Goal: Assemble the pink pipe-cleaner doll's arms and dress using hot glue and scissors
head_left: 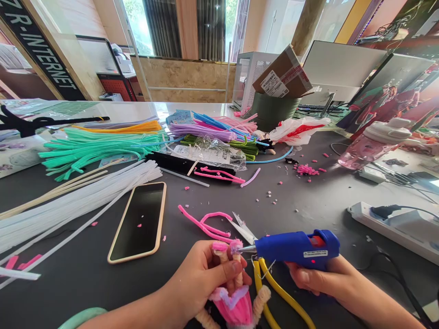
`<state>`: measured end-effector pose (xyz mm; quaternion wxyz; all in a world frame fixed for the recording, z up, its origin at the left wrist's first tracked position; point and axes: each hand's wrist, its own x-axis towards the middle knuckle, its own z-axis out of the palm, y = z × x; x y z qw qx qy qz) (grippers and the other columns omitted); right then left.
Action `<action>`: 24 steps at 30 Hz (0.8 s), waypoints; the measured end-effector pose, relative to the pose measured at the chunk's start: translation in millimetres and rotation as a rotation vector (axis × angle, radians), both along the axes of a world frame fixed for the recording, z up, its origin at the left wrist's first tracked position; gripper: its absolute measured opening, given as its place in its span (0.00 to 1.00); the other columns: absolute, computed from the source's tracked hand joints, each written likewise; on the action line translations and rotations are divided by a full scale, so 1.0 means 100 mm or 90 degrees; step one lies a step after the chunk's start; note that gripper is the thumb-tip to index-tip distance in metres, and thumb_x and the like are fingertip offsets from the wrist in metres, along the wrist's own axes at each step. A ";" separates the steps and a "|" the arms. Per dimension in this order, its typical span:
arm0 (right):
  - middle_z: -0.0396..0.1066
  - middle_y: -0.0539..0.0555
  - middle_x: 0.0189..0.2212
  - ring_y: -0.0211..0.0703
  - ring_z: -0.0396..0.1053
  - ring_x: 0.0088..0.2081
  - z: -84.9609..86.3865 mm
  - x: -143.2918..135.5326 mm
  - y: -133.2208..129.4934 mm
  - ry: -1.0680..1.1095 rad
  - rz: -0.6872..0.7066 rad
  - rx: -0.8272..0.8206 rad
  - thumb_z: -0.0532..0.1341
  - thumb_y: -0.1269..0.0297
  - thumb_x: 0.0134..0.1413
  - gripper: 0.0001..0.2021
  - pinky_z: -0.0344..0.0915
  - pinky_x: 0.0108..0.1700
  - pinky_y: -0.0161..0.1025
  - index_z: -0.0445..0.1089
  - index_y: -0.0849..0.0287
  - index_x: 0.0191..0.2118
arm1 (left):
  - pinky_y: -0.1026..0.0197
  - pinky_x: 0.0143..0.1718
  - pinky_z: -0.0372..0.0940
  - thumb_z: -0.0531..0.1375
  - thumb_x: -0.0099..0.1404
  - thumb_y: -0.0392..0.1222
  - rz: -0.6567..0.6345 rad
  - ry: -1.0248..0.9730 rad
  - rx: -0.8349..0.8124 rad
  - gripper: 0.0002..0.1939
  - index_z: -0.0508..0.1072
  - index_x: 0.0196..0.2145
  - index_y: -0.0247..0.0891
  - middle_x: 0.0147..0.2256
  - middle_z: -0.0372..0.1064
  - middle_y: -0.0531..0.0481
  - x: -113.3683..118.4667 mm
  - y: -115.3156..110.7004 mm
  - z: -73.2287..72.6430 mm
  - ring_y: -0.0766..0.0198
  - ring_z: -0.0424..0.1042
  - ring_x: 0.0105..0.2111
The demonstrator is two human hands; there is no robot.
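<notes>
My left hand (206, 278) is closed round the beige legs of a small pipe-cleaner doll (233, 306), which hangs feet up at the bottom centre. The doll has a pink body with lilac trim, beige limbs and pink ends on its feet. From the right, my right hand (317, 278) grips a blue glue gun (298, 249). Its metal nozzle touches the right pink foot. Behind and below the gun lie scissors (245, 228) and yellow-handled pliers (284, 297). Pink pipe cleaners (195, 220) curl on the table just beyond the doll.
A phone (139, 221) lies left of centre, beside white pipe cleaners (82, 196). Green bundles (103, 146) and other colours lie farther back. At the right are a power strip (394, 228), cables and a pink bottle (373, 141). Pink scraps (307, 170) dot the dark table (212, 196).
</notes>
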<state>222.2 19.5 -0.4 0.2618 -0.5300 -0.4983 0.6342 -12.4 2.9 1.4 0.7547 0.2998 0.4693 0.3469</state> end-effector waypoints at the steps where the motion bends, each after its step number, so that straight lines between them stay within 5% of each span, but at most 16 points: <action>1: 0.60 0.47 0.19 0.35 0.54 0.22 -0.01 0.00 0.00 0.000 -0.004 0.006 0.69 0.45 0.34 0.23 0.54 0.25 0.35 0.69 0.61 0.26 | 0.59 0.37 0.66 0.71 0.43 0.52 0.001 -0.002 0.002 0.20 0.73 0.26 0.35 0.19 0.69 0.54 0.00 0.00 0.00 0.57 0.75 0.33; 24: 0.60 0.47 0.17 0.33 0.52 0.20 -0.02 -0.02 0.00 0.017 -0.022 0.066 0.68 0.43 0.35 0.23 0.53 0.22 0.33 0.71 0.63 0.26 | 0.62 0.34 0.68 0.72 0.41 0.51 0.021 -0.040 -0.021 0.21 0.72 0.27 0.34 0.21 0.73 0.52 -0.02 -0.01 -0.01 0.60 0.76 0.30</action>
